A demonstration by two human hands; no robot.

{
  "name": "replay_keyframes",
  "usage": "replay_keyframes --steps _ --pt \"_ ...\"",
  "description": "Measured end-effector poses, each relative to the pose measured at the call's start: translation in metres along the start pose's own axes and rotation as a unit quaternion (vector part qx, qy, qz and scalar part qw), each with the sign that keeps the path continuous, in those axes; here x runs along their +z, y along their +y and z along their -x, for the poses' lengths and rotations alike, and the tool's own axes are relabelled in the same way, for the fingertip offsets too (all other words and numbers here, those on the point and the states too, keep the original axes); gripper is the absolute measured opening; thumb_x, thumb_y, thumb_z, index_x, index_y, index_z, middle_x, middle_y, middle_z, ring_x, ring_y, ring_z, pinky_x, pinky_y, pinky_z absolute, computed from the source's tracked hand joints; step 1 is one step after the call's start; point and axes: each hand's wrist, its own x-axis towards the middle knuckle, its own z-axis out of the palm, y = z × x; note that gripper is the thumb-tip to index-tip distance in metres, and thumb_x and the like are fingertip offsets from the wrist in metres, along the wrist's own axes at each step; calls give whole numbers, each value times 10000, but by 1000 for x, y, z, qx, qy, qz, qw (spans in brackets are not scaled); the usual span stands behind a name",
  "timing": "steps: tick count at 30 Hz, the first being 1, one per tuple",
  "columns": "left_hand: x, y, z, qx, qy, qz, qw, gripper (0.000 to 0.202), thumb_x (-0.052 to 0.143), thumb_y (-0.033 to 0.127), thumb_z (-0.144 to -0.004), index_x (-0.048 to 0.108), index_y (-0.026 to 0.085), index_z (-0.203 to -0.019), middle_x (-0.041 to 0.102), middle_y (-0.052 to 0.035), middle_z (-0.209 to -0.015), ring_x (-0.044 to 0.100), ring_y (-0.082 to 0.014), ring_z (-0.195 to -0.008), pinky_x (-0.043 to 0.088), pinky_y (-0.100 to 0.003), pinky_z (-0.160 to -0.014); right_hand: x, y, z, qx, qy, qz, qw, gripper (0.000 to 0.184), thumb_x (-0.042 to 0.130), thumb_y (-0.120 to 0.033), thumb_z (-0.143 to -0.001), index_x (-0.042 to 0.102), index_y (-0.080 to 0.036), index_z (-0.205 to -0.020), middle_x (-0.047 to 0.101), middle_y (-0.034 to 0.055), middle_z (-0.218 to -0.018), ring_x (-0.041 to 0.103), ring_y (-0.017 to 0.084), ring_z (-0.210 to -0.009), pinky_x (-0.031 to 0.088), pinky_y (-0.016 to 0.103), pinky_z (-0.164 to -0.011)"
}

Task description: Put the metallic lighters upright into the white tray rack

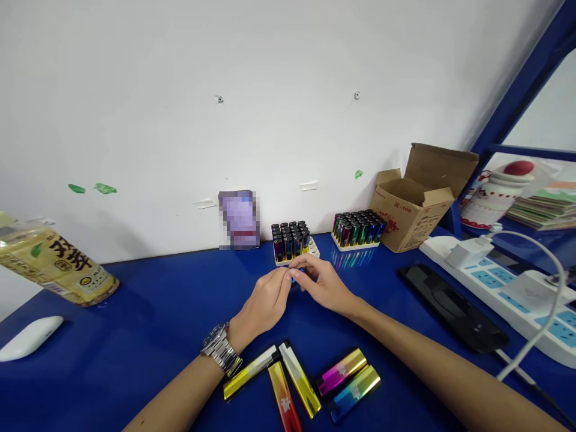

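Left hand (265, 304) and right hand (324, 285) together, fingertips clamped on blue lighter (297, 276), mostly hidden, just before white rack (290, 245) of upright lighters. Second rack (357, 230) looks packed. Five loose lighters (300, 379) left on blue tabletop (135, 336).

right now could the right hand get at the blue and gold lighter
Probably yes: the blue and gold lighter lies uncovered below the right hand, beside a pink and gold lighter, though that hand holds something blue.

Glossy metallic lighters (355, 393), matt corrugated cardboard box (407, 219), steel-link watch (220, 351)
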Motion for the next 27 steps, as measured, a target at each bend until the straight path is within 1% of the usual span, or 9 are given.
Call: replay_keyframes --steps 3,6,10,14,17,19,22,24,27 --pt "1 -1 0 -16 15 -4 1000 300 293 284 -969 575 186 -935 638 -49 -843 589 -162 -759 454 -292 -738 -2 6 -4 29 54 -55 997 228 591 -398 -843 550 -180 -897 539 -43 -643 538 81 -481 432 210 -464" --pt "1 -3 0 -55 49 -12 997 295 301 310 -968 561 178 -1017 644 -65 -906 601 -176 -824 454 -313 -783 -17 15 -13 54 189 -104 975 368 693 -458 -737 527 -190 -929 548 -53 -652 557 96 -419 377 198 -351" --pt "0 -2 -2 -73 45 -15 996 272 316 332 -962 550 197 -936 619 -37 -811 596 -174 -763 453 -312 -745 -41 27 -20 66 296 -126 944 435 770 -490 -624 544 -177 -825 580 -32 -607 640 165 -509 518 269 -461" --pt "-1 0 -3 -72 29 -22 997 266 316 327 -958 541 201 -892 603 -30 -778 579 -173 -735 439 -306 -711 -46 34 -19 57 249 -95 962 389 725 -488 -684 602 -176 -880 637 8 -634 672 208 -600 572 354 -615" --pt "-1 1 -3 -69 25 -25 997 267 313 326 -954 537 206 -872 598 -27 -771 570 -173 -727 437 -307 -709 -42 33 -17 32 189 6 981 328 625 -443 -799 632 -182 -998 658 35 -699 674 213 -647 567 368 -683" --pt "-1 0 -4 -67 26 -25 997 263 318 321 -950 538 205 -865 597 -26 -771 565 -170 -721 435 -305 -707 -40 29 -16 -3 178 122 976 284 547 -372 -867 642 -187 -1061 662 60 -786 667 209 -696 552 360 -719" --pt "-1 1 -4 -65 24 -24 997 260 320 317 -948 537 204 -859 596 -26 -770 563 -169 -717 431 -305 -703 -40 24 -17 -52 164 274 946 293 477 -270 -904 631 -173 -1134 652 96 -896 648 220 -808 523 351 -768" --pt "-1 1 -4 -65 22 -24 997 258 319 322 -948 532 205 -862 594 -25 -774 568 -172 -727 432 -308 -712 -40 23 -17 -63 142 308 939 364 449 -235 -910 554 -165 -1251 647 101 -935 642 216 -844 513 348 -790" --pt "0 1 -4 -87 45 -11 995 222 347 332 -937 524 205 -894 603 -23 -794 585 -173 -740 441 -314 -728 -38 26 -15 -68 94 284 952 518 416 -212 -912 324 -174 -1420 644 104 -1028 649 191 -849 515 347 -808"
